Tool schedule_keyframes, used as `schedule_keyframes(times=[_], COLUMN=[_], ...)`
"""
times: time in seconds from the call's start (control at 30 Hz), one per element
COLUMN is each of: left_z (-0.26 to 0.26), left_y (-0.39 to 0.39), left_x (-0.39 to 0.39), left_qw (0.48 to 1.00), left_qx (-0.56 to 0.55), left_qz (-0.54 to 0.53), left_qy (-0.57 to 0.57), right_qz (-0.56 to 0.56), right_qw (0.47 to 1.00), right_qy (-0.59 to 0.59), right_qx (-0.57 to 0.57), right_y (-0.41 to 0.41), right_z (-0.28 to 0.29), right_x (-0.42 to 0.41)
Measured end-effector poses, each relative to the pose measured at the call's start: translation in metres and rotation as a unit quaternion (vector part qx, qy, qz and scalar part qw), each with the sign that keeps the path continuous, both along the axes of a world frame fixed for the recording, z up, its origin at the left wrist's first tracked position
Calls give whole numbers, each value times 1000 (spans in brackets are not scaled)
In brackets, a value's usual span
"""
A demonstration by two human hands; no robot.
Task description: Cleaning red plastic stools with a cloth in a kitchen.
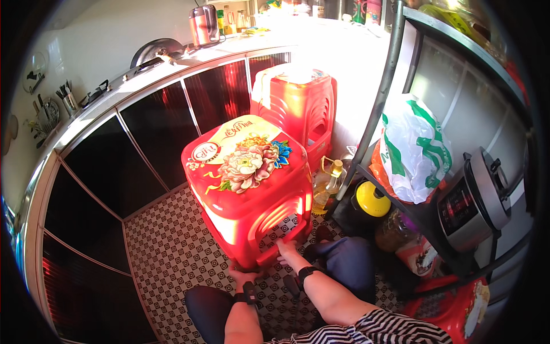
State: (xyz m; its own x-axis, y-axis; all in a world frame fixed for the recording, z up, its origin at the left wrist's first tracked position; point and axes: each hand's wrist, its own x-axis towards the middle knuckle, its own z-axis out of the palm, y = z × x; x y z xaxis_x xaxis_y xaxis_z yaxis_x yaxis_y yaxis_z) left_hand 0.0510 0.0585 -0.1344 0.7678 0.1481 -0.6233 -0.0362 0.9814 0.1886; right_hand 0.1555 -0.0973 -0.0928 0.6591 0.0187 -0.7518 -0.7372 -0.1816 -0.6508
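In front of me stands a red plastic stool (202, 180) with a printed flower design and writing on its top. My right hand (287, 251) grips the lower rail on its right side, thumb in the side opening. My left hand (244, 273) holds the stool's near bottom corner from below, its fingers partly hidden. Both wrists wear dark bands. Behind this stool, a second stack of red plastic stools (292, 103) reaches toward the sunlit counter.
Dark-fronted cabinets (150, 124) line the left. On the right, a metal rack (393, 64) holds a plastic bag (419, 150) and an electric cooker (466, 210). An oil bottle (324, 189) and a yellow-lidded pot (371, 200) are low beside it. Another red plastic item (442, 301) lies at lower right.
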Motion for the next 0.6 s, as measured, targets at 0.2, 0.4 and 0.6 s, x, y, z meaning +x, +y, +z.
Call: schedule_keyframes(times=[0.2, 0.4, 0.6], left_z=[2, 13, 22], left_y=[-16, -14, -19], left_x=[-5, -1, 3], left_qw=[998, 996, 996], left_qx=[-33, -22, 11], left_qz=[50, 24, 0], left_qy=[-7, 80, -88], right_qz=[13, -27, -8], right_qw=[1000, 999, 1000], right_qy=[12, 15, -6], right_qx=[14, 28, 24], right_y=[-5, -5, -6], right_z=[10, 6, 7], right_x=[-2, -9, -6])
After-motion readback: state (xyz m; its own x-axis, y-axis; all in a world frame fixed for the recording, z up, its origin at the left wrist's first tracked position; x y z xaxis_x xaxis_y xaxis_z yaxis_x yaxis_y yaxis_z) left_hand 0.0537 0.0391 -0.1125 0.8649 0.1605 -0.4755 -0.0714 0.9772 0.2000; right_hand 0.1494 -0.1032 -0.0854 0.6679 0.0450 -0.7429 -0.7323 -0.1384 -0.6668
